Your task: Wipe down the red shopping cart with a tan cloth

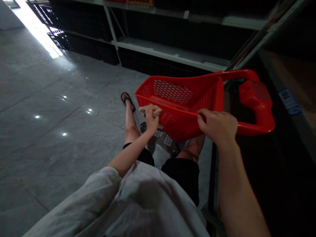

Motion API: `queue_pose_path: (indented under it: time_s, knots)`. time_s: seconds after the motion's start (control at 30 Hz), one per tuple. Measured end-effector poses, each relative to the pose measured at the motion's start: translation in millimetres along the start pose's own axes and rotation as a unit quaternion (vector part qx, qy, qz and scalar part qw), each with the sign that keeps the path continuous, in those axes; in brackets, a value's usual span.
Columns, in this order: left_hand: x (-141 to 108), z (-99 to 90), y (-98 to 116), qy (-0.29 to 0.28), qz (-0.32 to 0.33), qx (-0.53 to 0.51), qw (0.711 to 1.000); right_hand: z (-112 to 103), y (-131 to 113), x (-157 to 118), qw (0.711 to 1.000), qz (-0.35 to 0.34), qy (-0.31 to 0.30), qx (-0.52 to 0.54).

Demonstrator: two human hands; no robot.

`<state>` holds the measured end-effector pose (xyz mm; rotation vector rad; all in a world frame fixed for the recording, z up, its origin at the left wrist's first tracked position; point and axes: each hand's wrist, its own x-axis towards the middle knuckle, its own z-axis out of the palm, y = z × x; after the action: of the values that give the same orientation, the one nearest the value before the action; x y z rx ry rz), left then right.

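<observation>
red basket (209, 85) in front of us, open side up, its near wall just ahead of our knees, its long looped handle (268, 113) reaching off to the right. what bears its weight underneath we cannot tell.

our left hand (151, 120) is closed around a beige wad, apparently a folded cloth (157, 113) — fingers bent over it, ends sticking out on both sides. it sits at the near wall, just by the top edge; whether the cloth presses on the plastic we cannot make out. our right hand (218, 126) is at the same near rim, closer to the handle, thumb and fingers closed on the edge, though part of the grip is hidden from us.

we take the step in hand to be wiping the basket, one hand steadying, one working. the next move calls, we judge, for a firm right-hand hold and the cloth laid flat along the rim; the perforated walls may catch a loose fold, so the wad wants to stay bunched.

around us: grey tiled floor (49, 158), pale metal shelving (172, 51) beyond the basket, dim light.
</observation>
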<state>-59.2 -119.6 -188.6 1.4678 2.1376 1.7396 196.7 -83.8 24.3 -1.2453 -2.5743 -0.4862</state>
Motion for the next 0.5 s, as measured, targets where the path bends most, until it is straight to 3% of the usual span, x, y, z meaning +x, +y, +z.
queue_pose_path:
  time_s: [0.07,0.13,0.23,0.37,0.43,0.5]
  knots:
    - [-30.0,7.8,5.0,-0.028,0.005,0.008,1.000,-0.3,0.6,-1.5,1.000,-0.007,0.000,-0.008]
    - [-40.6,5.5,7.4,-0.062,0.015,0.017,0.998,-0.5,2.0,-2.7,1.000,-0.014,-0.001,-0.011]
    - [-17.4,-8.6,25.5,-0.057,0.031,0.021,0.998,-0.9,4.1,-2.6,1.000,-0.017,-0.008,-0.012]
    - [28.2,-11.5,77.8,-0.011,0.114,-0.015,0.993,-3.6,1.4,1.2,0.999,-0.011,-0.028,-0.018]
    - [30.8,-2.6,94.5,-0.053,0.173,-0.023,0.983,-6.1,-1.9,2.7,0.999,-0.005,-0.042,-0.028]
    - [17.0,7.7,93.0,-0.125,0.203,-0.011,0.971,-8.1,-4.4,2.7,0.998,-0.001,-0.055,-0.035]
